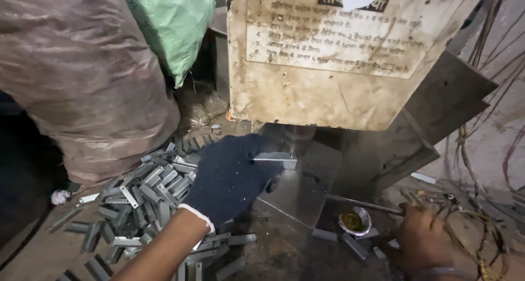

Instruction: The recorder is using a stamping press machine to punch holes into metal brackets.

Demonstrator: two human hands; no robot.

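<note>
Pinching a small metal strip (275,160), the gloved left hand (229,177) is held over the steel plate (306,188) under the press. A thin rod (363,204) is gripped by the bare right hand (424,240) at the bench's right edge. More strips (147,193) are heaped at the left.

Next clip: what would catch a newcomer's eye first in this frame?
The left hand, in a dark glove, holds a small metal strip on the steel plate under the stained machine housing at top centre. A heap of similar grey metal strips sprawls at lower left. At lower right the bare right hand grips a thin rod beside a small round tin.
</note>
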